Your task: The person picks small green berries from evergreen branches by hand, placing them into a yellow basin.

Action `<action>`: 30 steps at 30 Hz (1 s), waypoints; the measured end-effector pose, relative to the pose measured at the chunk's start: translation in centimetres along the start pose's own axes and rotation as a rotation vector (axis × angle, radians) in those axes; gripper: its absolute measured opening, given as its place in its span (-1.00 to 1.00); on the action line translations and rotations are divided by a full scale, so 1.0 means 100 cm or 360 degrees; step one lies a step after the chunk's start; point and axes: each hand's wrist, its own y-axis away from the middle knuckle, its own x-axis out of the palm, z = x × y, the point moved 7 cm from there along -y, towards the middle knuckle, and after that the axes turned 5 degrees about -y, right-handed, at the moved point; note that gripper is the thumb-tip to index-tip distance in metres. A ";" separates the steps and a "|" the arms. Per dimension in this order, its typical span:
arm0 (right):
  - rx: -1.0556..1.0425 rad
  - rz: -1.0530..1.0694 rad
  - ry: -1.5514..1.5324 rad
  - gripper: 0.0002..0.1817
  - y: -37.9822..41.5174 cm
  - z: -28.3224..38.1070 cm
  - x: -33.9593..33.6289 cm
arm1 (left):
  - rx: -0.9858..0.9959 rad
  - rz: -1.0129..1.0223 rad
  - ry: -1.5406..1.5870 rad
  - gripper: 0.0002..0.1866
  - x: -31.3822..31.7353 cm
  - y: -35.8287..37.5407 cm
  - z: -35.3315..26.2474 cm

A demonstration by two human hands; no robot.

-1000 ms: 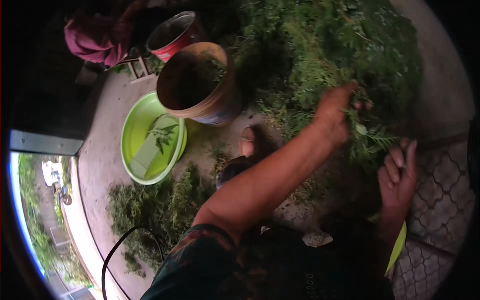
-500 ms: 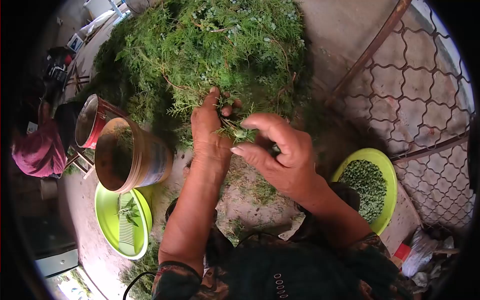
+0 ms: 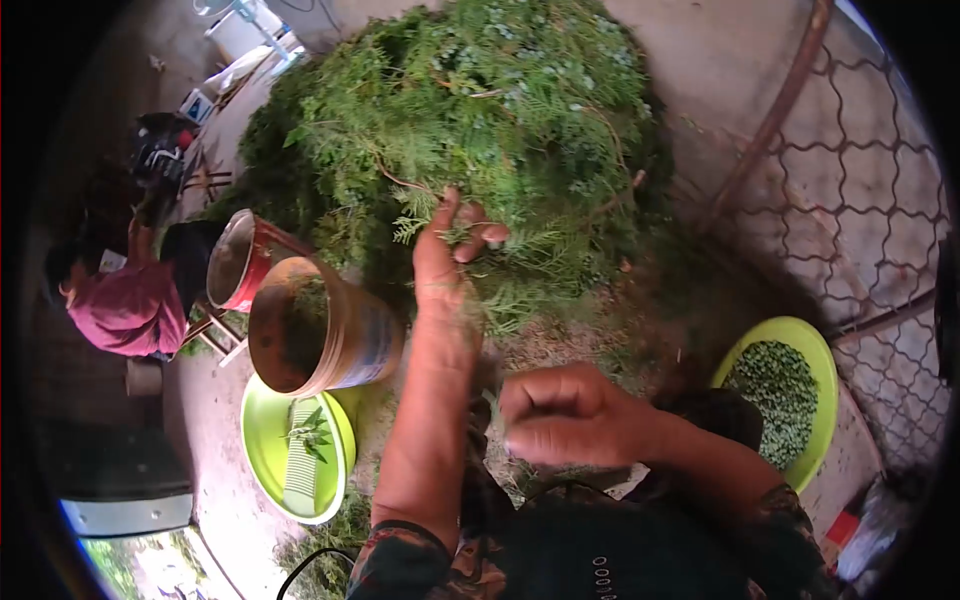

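A big heap of green conifer sprigs (image 3: 500, 120) with small bluish cones fills the ground ahead. My left hand (image 3: 450, 255) reaches into its near edge, fingers curled around a sprig. My right hand (image 3: 565, 415) is drawn back toward my body, fingers closed into a loose fist; whether it holds something I cannot see. A lime-green bowl (image 3: 822, 360) at the right holds a layer of small green cones (image 3: 780, 395).
A brown bucket (image 3: 325, 335) stands at the left with a red-and-metal pot (image 3: 240, 262) behind it. A second lime-green bowl (image 3: 265, 450) lies below with a sprig and a comb-like piece. A person in a pink top (image 3: 130, 305) crouches far left. A wire fence (image 3: 860, 180) runs along the right.
My right hand has pulled back from the heap toward my body and closed. My left hand stays on the sprigs. The view has shifted a little to the right.
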 end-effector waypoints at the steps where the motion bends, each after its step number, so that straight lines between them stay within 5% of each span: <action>1: 0.0046 -0.0119 -0.0320 -0.85 0.003 -0.002 -0.016 | -0.0125 0.0144 0.0102 -0.82 0.007 0.001 0.003; 2: 0.0085 -0.0221 -0.0644 -0.81 0.003 -0.001 -0.032 | -0.0238 0.0282 0.0203 -0.83 0.016 0.006 0.006; 4: -0.0142 -0.0439 -0.0890 -0.75 0.007 0.011 -0.061 | 0.0000 -0.0070 -0.0041 -0.83 0.012 0.013 0.003; 6: -0.0201 -0.0581 -0.0837 -0.73 0.011 0.023 -0.076 | 0.0114 -0.0028 -0.0117 -0.75 0.017 0.018 0.004; 10: -0.0244 -0.0970 -0.0017 -0.76 0.018 0.024 -0.096 | 0.0040 -0.0103 -0.0364 -0.68 0.018 0.021 0.009; 12: -0.0772 -0.1060 0.1121 -0.88 0.012 0.038 -0.083 | 0.0026 0.0081 -0.0233 -0.72 0.022 0.022 0.018; 14: -0.0591 -0.1147 0.1239 -0.81 0.009 0.034 -0.082 | 0.0065 0.0173 -0.0230 -0.78 0.031 0.027 0.023; 16: -0.0862 -0.1345 0.1501 -0.78 0.010 0.041 -0.080 | 0.0008 0.0183 -0.0207 -0.84 0.032 0.028 0.030; 21: -0.0867 -0.1420 0.1161 -0.77 0.007 0.032 -0.098 | 0.0190 0.0223 -0.0553 -0.82 0.037 0.029 0.029; 23: -0.0521 -0.1254 0.1377 -0.78 0.000 0.028 -0.097 | 0.0207 0.0308 -0.0543 -0.79 0.040 0.028 0.034; 26: -0.0686 -0.1272 0.1515 -0.81 0.005 0.035 -0.089 | 0.0115 0.0383 -0.0479 -0.78 0.038 0.029 0.034; 28: -0.0861 -0.1260 0.1252 -0.85 0.006 0.038 -0.088 | -0.0026 0.0729 -0.0054 -0.72 0.050 0.028 0.033; 30: -0.0412 -0.0915 -0.0158 -0.89 -0.003 0.015 -0.092 | 0.0109 0.0548 0.0071 -0.69 0.052 0.035 0.031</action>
